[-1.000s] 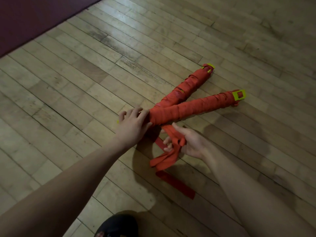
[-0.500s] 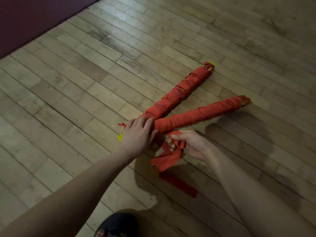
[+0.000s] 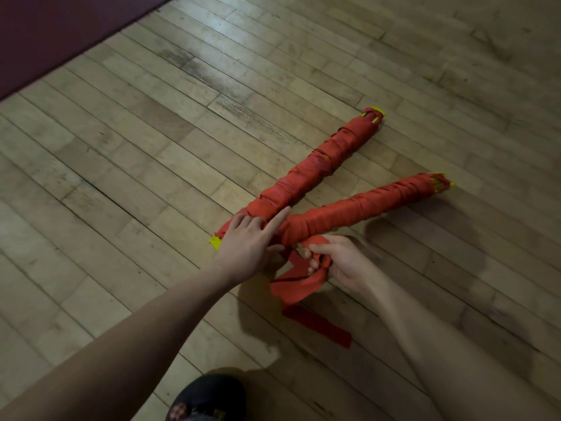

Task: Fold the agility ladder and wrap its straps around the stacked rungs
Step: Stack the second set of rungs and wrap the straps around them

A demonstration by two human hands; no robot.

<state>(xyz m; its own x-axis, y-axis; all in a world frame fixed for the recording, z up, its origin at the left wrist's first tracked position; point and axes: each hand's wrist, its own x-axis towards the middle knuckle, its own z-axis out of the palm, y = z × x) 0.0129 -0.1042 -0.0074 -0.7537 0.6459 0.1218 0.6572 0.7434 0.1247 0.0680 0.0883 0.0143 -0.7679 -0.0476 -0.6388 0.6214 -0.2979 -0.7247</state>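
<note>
Ladder bundles [image 3: 349,214] lay crossed on the floor [image 3: 151,147] while your left hand [image 3: 247,244] pressed them with straight fingers and your right hand [image 3: 340,262] gripped the loose strap [image 3: 299,287].

The floor [image 3: 151,183] is worn wooden strip board, pale and mostly matt, with a dull sheen at the far middle and dark scuffed patches in the grain. At the far left a maroon mat [image 3: 54,28] looks flat and matt. The two bundles [image 3: 318,168] are wound in red woven strap [image 3: 306,287], matt cloth, creased where it hangs loose. Smooth yellow plastic rung ends [image 3: 376,112] show at the far tips. The near shoe [image 3: 209,396] looks dark and matt.
</note>
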